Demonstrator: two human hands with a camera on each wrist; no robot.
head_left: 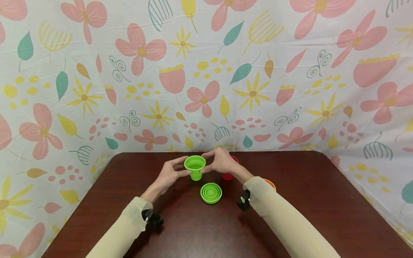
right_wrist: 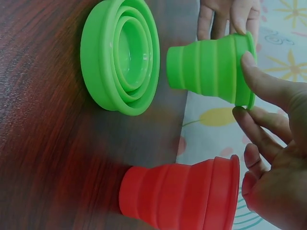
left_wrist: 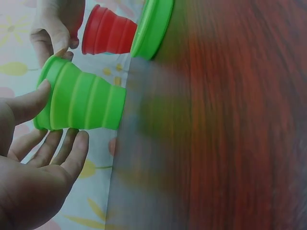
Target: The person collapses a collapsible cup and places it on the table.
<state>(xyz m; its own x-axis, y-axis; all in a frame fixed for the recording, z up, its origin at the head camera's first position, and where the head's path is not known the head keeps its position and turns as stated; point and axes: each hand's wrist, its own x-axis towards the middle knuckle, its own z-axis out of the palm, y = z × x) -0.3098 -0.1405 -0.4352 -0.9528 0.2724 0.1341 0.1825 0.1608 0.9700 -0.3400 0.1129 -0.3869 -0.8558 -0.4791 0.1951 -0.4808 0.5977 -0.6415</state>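
Observation:
A green collapsible cup stands upright and extended between my two hands in the head view. My left hand holds its rim from the left, thumb on the near side and fingers spread along the far side. From the right, my right hand pinches the same rim between thumb and fingers. Ribbed folds show down the cup's side in the left wrist view. Nearer to me, a second green cup, folded flat into rings, lies on the table.
An extended red collapsible cup stands beside my right hand, partly hidden by it in the head view. Part of an orange rim shows behind my right sleeve. The dark wooden table ends at a flowered cloth.

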